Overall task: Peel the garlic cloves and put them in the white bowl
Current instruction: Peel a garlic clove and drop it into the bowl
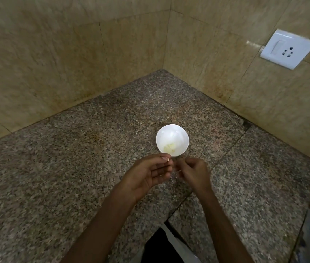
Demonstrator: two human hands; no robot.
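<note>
Garlic cloves point(169, 148), peeled and pale yellow, lie in a little heap at the bottom of the white bowl point(172, 132). The bowl stands upright on the speckled stone counter point(64, 168), a bit below the middle of the frame. Two tan tiled walls point(45, 63) meet in a corner behind it, well away from it.

Both hands are just under the bowl in the frame, close to its near rim. They are held over the counter and are very near each other, almost tip to tip. The left hand point(148, 175) has its palm turned up. Its thumb presses down toward its fingertips and pinches a small pale bit point(176, 168). The right hand point(195, 172) has its fingers curled in, with the tips at that same pale bit. This spot is blurry. I cannot tell if the right hand grips the bit or only touches it. I also cannot tell if the bit is a clove or just skin.

A white switch and socket plate point(288, 49) is on the wall in the upper right of the frame.
</note>
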